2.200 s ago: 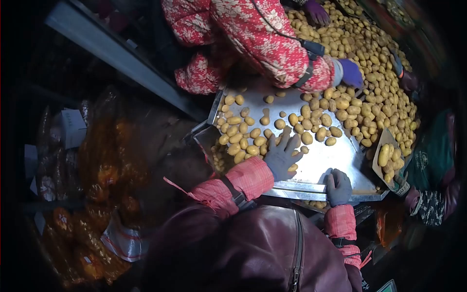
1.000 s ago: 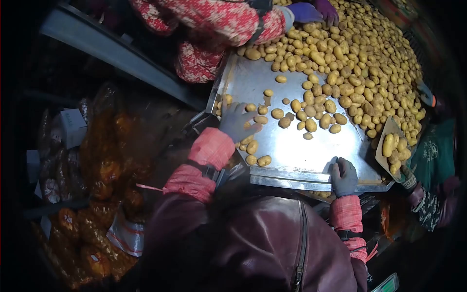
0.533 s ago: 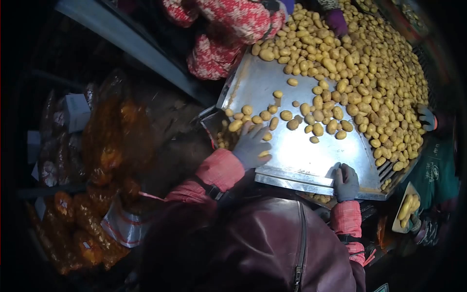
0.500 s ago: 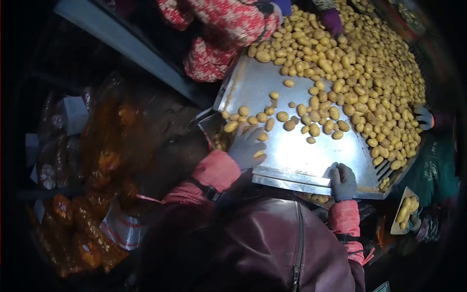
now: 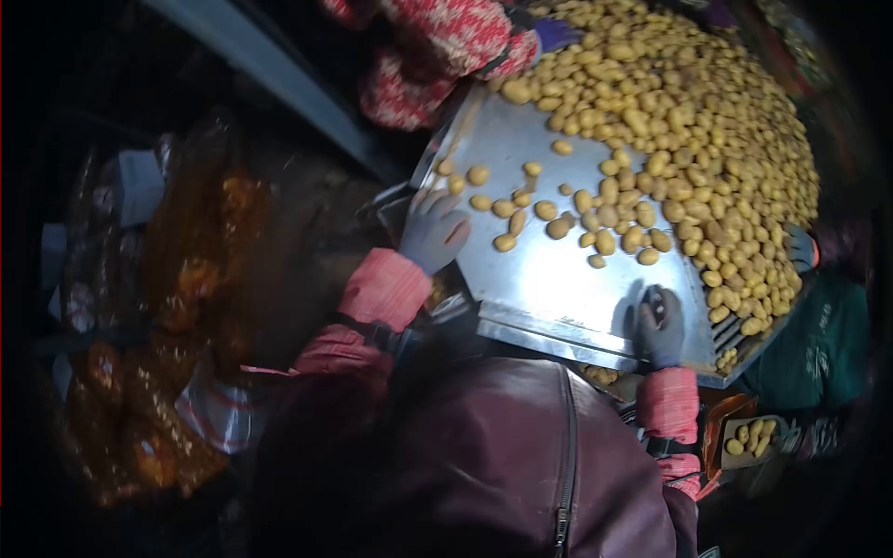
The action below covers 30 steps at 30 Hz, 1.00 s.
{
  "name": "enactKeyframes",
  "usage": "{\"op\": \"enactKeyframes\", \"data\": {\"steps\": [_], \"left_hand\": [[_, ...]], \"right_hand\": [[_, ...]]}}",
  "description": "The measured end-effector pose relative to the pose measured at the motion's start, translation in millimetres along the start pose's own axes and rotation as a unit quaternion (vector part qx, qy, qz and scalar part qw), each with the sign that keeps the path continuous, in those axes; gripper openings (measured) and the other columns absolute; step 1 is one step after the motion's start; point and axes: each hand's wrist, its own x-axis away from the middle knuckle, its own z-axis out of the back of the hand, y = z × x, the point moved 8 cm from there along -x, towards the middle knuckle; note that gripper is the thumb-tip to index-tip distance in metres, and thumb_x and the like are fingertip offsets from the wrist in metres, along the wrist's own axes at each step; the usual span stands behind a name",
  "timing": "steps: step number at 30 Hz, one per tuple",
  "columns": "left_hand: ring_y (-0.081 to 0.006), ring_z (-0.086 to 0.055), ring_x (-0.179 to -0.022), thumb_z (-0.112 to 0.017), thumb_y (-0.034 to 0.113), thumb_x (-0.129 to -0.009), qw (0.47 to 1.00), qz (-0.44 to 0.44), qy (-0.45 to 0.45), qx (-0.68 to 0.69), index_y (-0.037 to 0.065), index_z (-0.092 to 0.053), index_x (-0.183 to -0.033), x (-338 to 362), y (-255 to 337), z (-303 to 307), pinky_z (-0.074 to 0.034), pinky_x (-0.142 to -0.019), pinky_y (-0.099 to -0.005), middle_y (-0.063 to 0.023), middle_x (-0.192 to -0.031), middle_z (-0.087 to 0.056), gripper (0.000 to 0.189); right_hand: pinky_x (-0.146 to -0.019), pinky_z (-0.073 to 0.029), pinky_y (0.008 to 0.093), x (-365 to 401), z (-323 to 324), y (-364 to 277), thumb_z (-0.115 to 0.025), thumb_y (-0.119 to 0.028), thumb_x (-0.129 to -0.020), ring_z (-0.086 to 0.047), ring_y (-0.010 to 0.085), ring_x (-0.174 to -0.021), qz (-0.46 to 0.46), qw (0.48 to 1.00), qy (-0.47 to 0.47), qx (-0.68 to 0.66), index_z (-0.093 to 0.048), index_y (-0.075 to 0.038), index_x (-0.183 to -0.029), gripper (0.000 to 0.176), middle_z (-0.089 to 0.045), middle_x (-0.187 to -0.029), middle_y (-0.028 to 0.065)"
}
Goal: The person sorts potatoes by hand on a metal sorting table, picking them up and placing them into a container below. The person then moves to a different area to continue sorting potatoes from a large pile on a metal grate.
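Potatoes [image 5: 707, 158] cover much of a sloping metal sorting table [image 5: 549, 288], with several loose ones [image 5: 609, 216] in the middle. My left hand [image 5: 433, 232], in a grey glove, rests at the table's left edge with its fingers stretched out. Just beyond its fingertips lie a few potatoes [image 5: 456, 183]. Over the near right part of the metal, my gloved right hand [image 5: 666, 339] is raised with curled fingers. Something dark shows between those fingers; I cannot make out what it is.
A co-worker's purple-gloved hand [image 5: 556, 35] is at the far left of the pile, another person's gloved hand [image 5: 800, 248] at its right. Filled orange bags [image 5: 139, 409] stand at left. A small tray [image 5: 749, 456] of potatoes is at lower right.
My left hand has moved left and away to the table's edge, and potatoes there are gone from the metal. My right hand has come up off the near rim. The potato tray has shifted lower.
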Motion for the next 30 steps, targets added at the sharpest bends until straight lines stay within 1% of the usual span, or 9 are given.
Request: {"op": "enactKeyframes", "data": {"steps": [1,8,11,15,19,21,25,27,30], "left_hand": [[-0.0325,-0.059,-0.117,-0.074,0.018,-0.083,1.000,0.011,0.025,0.013,0.013,-0.071,-0.097,-5,3,14,-0.037,-0.112,-0.0545,-0.0069,-0.113,-0.065,0.015],[-0.0344,-0.060,-0.115,-0.076,0.017,-0.083,0.990,0.107,0.092,0.005,0.013,-0.073,-0.103,39,-20,45,-0.039,-0.110,-0.0534,-0.0079,-0.114,-0.068,0.021],[-0.0347,-0.060,-0.116,-0.076,0.016,-0.084,0.986,0.136,0.093,0.011,0.012,-0.072,-0.104,63,-30,52,-0.039,-0.109,-0.0534,-0.0083,-0.115,-0.068,0.021],[-0.0318,-0.060,-0.114,-0.077,0.017,-0.082,0.986,0.142,0.085,0.016,0.013,-0.072,-0.100,80,-24,51,-0.040,-0.108,-0.0524,-0.0061,-0.110,-0.066,0.019],[-0.0345,-0.058,-0.118,-0.076,0.018,-0.084,0.990,0.112,0.071,0.049,0.012,-0.071,-0.106,82,-7,35,-0.040,-0.109,-0.0528,-0.0089,-0.116,-0.064,0.024],[-0.0374,-0.057,-0.120,-0.076,0.016,-0.084,0.992,0.095,0.070,0.035,0.011,-0.070,-0.110,73,14,34,-0.041,-0.107,-0.0530,-0.0118,-0.121,-0.064,0.028],[-0.0407,-0.051,-0.128,-0.077,0.026,-0.082,0.995,0.045,-0.028,0.090,0.011,-0.064,-0.126,45,57,17,-0.037,-0.113,-0.0567,-0.0164,-0.133,-0.056,0.048],[-0.0435,-0.044,-0.134,-0.075,0.039,-0.082,0.996,-0.001,-0.054,0.075,0.013,-0.060,-0.136,35,79,6,-0.031,-0.114,-0.0617,-0.0201,-0.142,-0.049,0.062],[-0.0466,-0.039,-0.138,-0.069,0.052,-0.086,0.991,-0.067,-0.098,0.055,0.015,-0.055,-0.144,4,109,-14,-0.024,-0.114,-0.0687,-0.0231,-0.149,-0.044,0.071]], "right_hand": [[-0.100,-0.048,0.0418,-12,3,8,-0.072,-0.020,-0.090,-0.060,0.0361,-0.117,0.081,0.995,0.037,0.034,-0.061,-0.003,-0.130,0.044,-0.063,-0.125,0.0195],[-0.114,-0.039,0.0486,-124,-21,7,-0.071,-0.037,-0.095,-0.046,0.0419,-0.139,0.135,0.983,-0.037,0.115,-0.044,-0.008,-0.153,0.070,-0.048,-0.148,0.0256],[-0.111,-0.042,0.0498,-142,-42,6,-0.065,-0.053,-0.095,-0.048,0.0434,-0.136,0.113,0.969,-0.015,0.220,-0.043,-0.012,-0.154,0.075,-0.049,-0.148,0.0239],[-0.103,-0.047,0.0527,-135,-79,-33,-0.058,-0.061,-0.094,-0.054,0.0447,-0.126,0.200,0.956,0.044,0.212,-0.043,-0.017,-0.155,0.076,-0.054,-0.146,0.0174],[-0.100,-0.047,0.0535,-129,-123,-75,-0.056,-0.053,-0.098,-0.056,0.0433,-0.124,0.155,0.961,0.006,0.228,-0.044,-0.019,-0.154,0.067,-0.052,-0.147,0.0220],[-0.099,-0.048,0.0541,-116,-134,-100,-0.057,-0.044,-0.099,-0.056,0.0432,-0.124,0.181,0.955,0.048,0.228,-0.045,-0.019,-0.154,0.061,-0.051,-0.147,0.0247],[-0.104,-0.046,0.0513,-83,-121,-144,-0.062,-0.030,-0.096,-0.053,0.0464,-0.128,0.237,0.968,-0.020,0.076,-0.049,-0.016,-0.150,0.058,-0.049,-0.147,0.0264],[-0.109,-0.044,0.0495,-68,-112,-142,-0.063,-0.026,-0.095,-0.051,0.0476,-0.132,0.244,0.965,-0.090,-0.041,-0.052,-0.013,-0.148,0.055,-0.049,-0.148,0.0266],[-0.110,-0.043,0.0497,-46,-82,-129,-0.065,-0.023,-0.093,-0.053,0.0457,-0.129,0.198,0.977,-0.074,-0.039,-0.056,-0.010,-0.144,0.053,-0.054,-0.143,0.0258]]}}
